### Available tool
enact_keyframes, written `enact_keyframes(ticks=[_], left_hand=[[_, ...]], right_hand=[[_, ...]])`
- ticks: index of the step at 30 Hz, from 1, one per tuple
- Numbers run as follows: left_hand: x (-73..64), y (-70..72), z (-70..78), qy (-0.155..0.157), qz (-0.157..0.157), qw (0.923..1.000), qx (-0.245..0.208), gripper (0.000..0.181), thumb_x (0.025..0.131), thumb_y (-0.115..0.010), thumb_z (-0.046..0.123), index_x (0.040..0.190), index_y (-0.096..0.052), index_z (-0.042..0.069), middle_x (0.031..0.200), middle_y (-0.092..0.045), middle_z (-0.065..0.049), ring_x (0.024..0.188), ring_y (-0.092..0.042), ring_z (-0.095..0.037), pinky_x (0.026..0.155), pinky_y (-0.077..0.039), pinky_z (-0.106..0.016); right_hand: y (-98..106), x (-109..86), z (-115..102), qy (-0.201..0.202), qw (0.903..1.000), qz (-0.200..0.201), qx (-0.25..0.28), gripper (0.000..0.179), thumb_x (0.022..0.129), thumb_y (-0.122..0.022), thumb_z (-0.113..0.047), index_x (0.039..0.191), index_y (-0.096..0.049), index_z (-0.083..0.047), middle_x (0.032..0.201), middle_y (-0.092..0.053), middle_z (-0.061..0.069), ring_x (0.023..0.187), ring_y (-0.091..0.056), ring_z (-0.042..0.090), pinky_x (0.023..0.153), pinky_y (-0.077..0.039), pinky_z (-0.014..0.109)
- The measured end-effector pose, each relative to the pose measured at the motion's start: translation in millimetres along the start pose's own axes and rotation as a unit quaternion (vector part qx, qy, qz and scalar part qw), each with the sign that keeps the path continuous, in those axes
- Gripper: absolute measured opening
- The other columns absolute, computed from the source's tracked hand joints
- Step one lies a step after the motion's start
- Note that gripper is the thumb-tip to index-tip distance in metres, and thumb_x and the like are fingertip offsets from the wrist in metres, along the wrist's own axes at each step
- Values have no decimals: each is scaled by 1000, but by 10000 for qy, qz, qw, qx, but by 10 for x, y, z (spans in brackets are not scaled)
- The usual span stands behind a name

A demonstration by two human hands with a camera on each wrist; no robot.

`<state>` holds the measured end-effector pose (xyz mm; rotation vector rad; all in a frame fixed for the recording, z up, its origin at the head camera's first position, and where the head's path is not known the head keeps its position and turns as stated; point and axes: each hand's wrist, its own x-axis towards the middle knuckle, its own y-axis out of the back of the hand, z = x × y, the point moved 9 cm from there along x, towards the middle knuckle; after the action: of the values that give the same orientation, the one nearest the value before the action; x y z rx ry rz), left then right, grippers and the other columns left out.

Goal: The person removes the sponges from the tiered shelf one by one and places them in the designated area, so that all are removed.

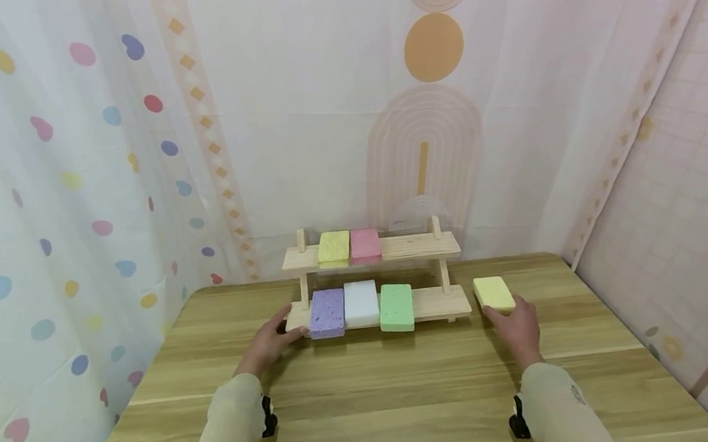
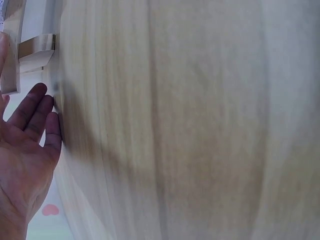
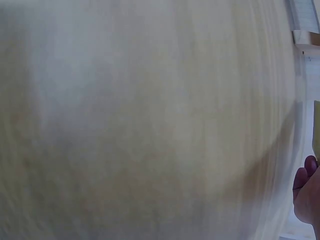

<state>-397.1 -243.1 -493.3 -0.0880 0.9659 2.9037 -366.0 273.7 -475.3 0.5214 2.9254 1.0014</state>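
Observation:
A two-tier wooden shelf (image 1: pixel 428 302) stands on the table, with a purple sponge (image 1: pixel 326 313), a white sponge (image 1: pixel 361 304) and a green sponge (image 1: pixel 396 308) side by side on its lower plank. My left hand (image 1: pixel 271 340) is at that plank's left end, thumb along the front edge and fingers behind. In the left wrist view the other fingers (image 2: pixel 34 112) stretch out loosely below the plank. Right of the shelf, my right hand (image 1: pixel 517 326) grips a yellow sponge (image 1: pixel 493 293) by its near end. Only its edge shows in the right wrist view.
The upper plank carries a speckled yellow sponge (image 1: pixel 334 247) and a pink sponge (image 1: pixel 365 245) on its left half. Patterned curtains (image 1: pixel 298 149) hang behind and beside the wooden table (image 1: pixel 393 398).

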Motion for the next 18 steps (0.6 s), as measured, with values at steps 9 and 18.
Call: enact_keyframes(ticks=[9,18], left_hand=[[-16,14,18,-76,-7,10000,24,92,91,-67,54,159,-21,14,157,-25,-27,145,-20,-44,114,-19,-59],[-22,12,14,-60,21,9999,126,95,88,-66,59,159,-21,14,159,-23,-25,145,-18,-44,114,-18,-60]], right_hand=[[-17,19,104,30,9999,4,-139,71,92,-65,-30,138,-39,17,123,-46,35,110,-46,45,93,-39,58],[-84,37,186,-103,9993,-263,-244,76,92,-64,-32,141,-34,18,129,-42,39,116,-43,50,97,-38,60]])
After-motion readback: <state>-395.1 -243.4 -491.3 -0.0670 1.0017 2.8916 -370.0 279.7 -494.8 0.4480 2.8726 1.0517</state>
